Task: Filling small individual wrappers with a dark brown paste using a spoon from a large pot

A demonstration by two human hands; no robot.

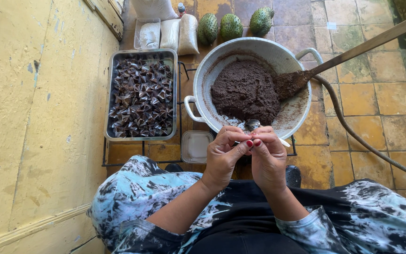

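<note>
Head view shows both of your hands raised together just in front of your lap, at the near rim of the white enamel basin (202,89). Your left hand (222,157) and right hand (268,157) are pressed fingertip to fingertip, pinching something small between thumbs and forefingers; what it is cannot be told, as the fingers cover it. A small metal spoon (252,124) shows just above your knuckles, its bowl toward the basin and a pale handle running out to the right under your right hand. Whether the right hand grips it or it merely rests on the rim cannot be confirmed.

The dark brown paste (245,91) lies directly ahead of the hands, heaped in the middle and near part of the basin. Both hands are about equally near it; the right sits slightly closer to the spoon. A long wooden paddle (353,51) rests in the basin's right side, its long axis running up and away toward the far right.

The metal tray (110,94) of dark folded pieces (142,96) sits beside the basin on its left, so your left hand is the nearer one. A small clear lidded container (196,146) stands just beside your left hand, at the near edge of the wire stand (142,164).

At the far side of the tiled floor (381,99): three green spiky fruits (231,26) and pale filled bags (179,34). A hose (353,131) runs along the right.
</note>
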